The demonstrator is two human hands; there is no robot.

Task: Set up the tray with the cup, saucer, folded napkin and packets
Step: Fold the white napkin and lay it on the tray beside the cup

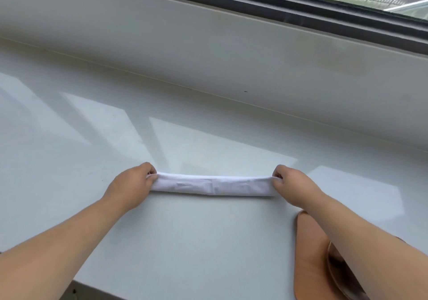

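Note:
A white cloth napkin (pixel 212 185), folded into a long narrow strip, lies across the white counter (pixel 185 241). My left hand (pixel 133 185) pinches its left end and my right hand (pixel 293 185) pinches its right end, holding it stretched flat. A tan tray (pixel 309 253) sits at the lower right, partly under my right forearm. On it shows the rim of a tan saucer (pixel 335 269), mostly hidden by the arm. No cup or packets are in sight.
A pale wall ledge (pixel 208 52) rises behind the counter, with a dark window frame (pixel 254 1) above it. The counter's front edge (pixel 97 288) runs along the lower left.

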